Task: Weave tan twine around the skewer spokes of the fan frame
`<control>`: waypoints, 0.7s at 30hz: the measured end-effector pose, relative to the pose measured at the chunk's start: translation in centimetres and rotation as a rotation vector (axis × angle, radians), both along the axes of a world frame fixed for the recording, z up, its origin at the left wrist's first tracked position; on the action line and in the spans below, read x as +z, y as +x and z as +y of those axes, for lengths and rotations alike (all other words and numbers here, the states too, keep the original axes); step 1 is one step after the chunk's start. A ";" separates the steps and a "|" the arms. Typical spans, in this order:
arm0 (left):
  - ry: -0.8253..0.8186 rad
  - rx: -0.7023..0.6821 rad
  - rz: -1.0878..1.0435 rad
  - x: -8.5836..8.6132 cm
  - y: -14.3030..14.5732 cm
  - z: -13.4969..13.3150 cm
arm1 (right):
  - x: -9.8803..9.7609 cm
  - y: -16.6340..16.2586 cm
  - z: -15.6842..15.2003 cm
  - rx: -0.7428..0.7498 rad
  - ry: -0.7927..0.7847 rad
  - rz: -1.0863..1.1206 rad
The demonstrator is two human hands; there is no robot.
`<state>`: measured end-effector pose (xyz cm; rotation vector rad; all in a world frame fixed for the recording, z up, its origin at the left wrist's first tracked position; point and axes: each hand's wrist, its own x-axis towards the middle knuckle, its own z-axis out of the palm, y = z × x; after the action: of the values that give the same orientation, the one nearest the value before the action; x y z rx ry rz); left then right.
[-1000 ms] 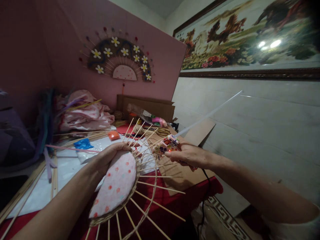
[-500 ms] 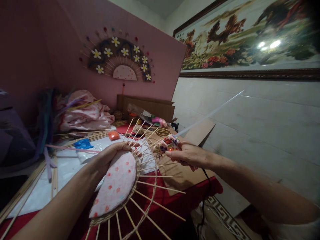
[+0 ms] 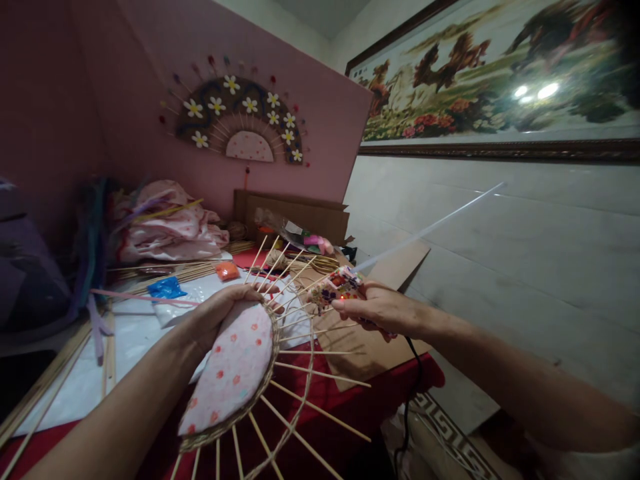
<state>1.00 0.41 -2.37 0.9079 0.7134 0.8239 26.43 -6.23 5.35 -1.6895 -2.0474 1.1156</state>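
My left hand (image 3: 227,310) grips the straight upper edge of a half-round fan piece (image 3: 235,367), faced with white cloth printed with red paw marks. Twine edges the cloth, and thin wooden sticks (image 3: 295,399) radiate from its curve, crossed by a second twine arc. My right hand (image 3: 377,308) is wrapped round a flower-patterned glue gun (image 3: 337,288) with a small red light. A long clear glue stick (image 3: 430,228) sticks out of its back. The gun's front is among the upper sticks; whether its tip touches them I cannot tell.
On the red-covered table (image 3: 370,393) lie a blue packet (image 3: 167,288), an orange packet (image 3: 227,270), loose sticks and crumpled cloth (image 3: 165,227). Cardboard (image 3: 295,217) stands behind. A finished flowered fan (image 3: 240,120) hangs on a pink board. A black cord (image 3: 417,373) trails from the gun.
My right hand has tilted the glue gun slightly, and the far end of the glue stick has swung a little to the right. My left hand and the fan piece stay put.
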 end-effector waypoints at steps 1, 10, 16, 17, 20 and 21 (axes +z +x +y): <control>0.001 0.001 0.001 0.0 0.0 0.0 | 0.0 0.0 0.0 -0.003 0.002 -0.002; -0.030 0.028 0.022 0.4 0.1 -0.2 | -0.4 -0.1 -0.1 0.001 0.024 -0.002; -0.021 0.008 -0.001 0.4 0.0 -0.2 | -0.1 -0.3 0.0 -0.034 0.015 0.030; -0.027 0.015 0.002 0.4 0.0 -0.2 | 0.0 -0.4 0.0 -0.049 0.019 0.059; -0.045 0.025 0.010 0.5 0.1 -0.3 | 0.4 -0.3 -0.3 -0.088 0.088 0.223; -0.050 0.022 0.007 0.4 0.1 -0.3 | 0.5 -0.3 -0.5 -0.086 0.119 0.296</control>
<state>1.10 0.07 -1.92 0.8594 0.7479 0.8191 26.12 -6.68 5.89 -1.4442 -1.8044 1.1166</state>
